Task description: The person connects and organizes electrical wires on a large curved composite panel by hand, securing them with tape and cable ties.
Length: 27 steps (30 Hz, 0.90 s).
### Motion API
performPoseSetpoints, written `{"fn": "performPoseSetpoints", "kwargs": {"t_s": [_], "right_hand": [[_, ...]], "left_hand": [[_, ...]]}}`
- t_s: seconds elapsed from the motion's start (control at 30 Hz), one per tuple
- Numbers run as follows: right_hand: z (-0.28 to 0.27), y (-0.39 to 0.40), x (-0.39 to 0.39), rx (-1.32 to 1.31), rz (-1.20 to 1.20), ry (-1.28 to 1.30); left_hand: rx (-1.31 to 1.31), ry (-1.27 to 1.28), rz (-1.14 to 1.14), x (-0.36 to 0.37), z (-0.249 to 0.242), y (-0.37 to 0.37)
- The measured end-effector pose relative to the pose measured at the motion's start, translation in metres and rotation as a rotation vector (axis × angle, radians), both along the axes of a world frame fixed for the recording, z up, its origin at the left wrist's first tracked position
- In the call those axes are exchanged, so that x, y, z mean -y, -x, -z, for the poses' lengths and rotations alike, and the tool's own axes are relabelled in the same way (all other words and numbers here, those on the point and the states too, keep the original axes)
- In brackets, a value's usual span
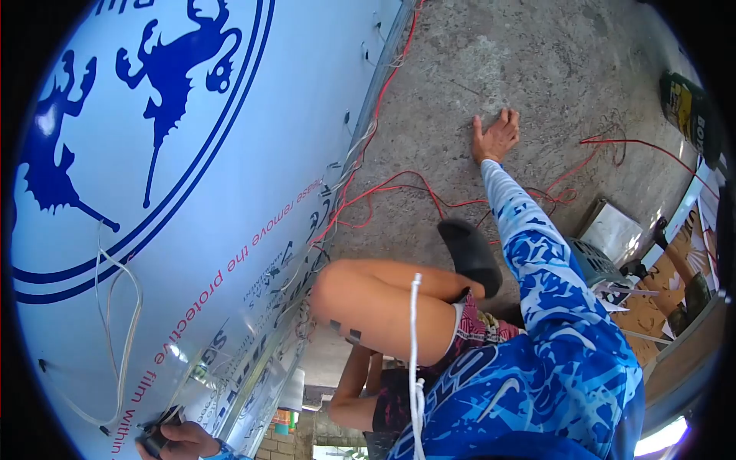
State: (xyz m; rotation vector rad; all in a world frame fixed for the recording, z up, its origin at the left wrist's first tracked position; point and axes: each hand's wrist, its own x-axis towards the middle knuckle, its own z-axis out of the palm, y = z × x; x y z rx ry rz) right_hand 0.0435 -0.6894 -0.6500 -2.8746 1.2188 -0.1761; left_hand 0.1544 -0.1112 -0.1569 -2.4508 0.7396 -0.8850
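At the lower left, my left hand is closed around a small black object whose kind I cannot make out, against a large white panel. Blue animal figures and red lettering about protective film are printed on the panel. A thin whitish wire lies looped across its surface near this hand. My right arm stretches out in a blue patterned sleeve. My right hand rests on the concrete floor with its fingers apart, holding nothing.
Red cable runs along the panel's edge and tangles over the floor. My bent legs and a black shoe are beside the panel. On the right stand a dark container, a metallic box and cardboard pieces.
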Motion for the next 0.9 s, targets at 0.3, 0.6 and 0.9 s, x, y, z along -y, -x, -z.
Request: {"fn": "performPoseSetpoints", "kwargs": {"t_s": [0.3, 0.6, 0.9], "right_hand": [[-0.007, 0.001, -0.019, 0.044, -0.04, 0.004], [-0.004, 0.013, -0.026, 0.173, -0.138, 0.026], [-0.071, -0.017, -0.018, 0.105, -0.5, -0.404]], "left_hand": [[0.14, 0.075, -0.097, -0.029, 0.019, 0.06], [0.243, 0.099, -0.189, -0.05, 0.017, 0.106], [0.522, 0.183, -0.06, -0.073, 0.019, 0.159]]}}
